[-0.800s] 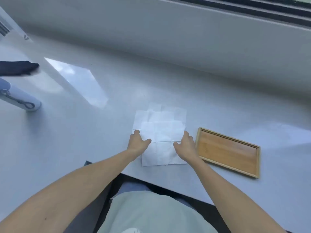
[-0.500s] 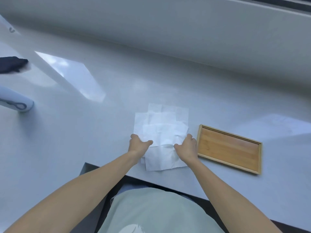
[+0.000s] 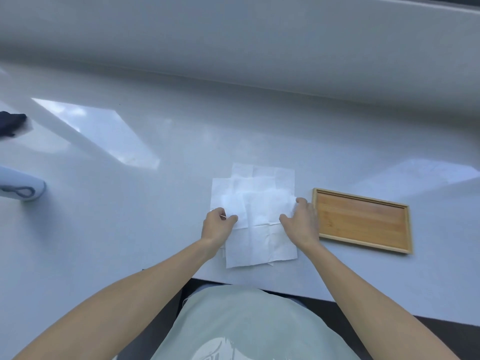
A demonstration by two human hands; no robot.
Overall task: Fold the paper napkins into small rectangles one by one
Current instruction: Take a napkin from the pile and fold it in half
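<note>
From my seat, plenty stays uncertain. The paper napkins (image 3: 259, 203) lie in an overlapping pile, and I cannot count the sheets; each covers part of the one under it. My left hand (image 3: 217, 226) hides the pile's left edge, and my right hand (image 3: 301, 222) covers its right edge, so I cannot tell how much paper either one pinches. The fingertips of both curl out of sight. At the left border a dark cloth-like object (image 3: 10, 123) is cut off, too partial to identify. Below it a pale cylinder (image 3: 23, 189) with a loop on it also runs off the edge. My forearms leave the bottom border.
</note>
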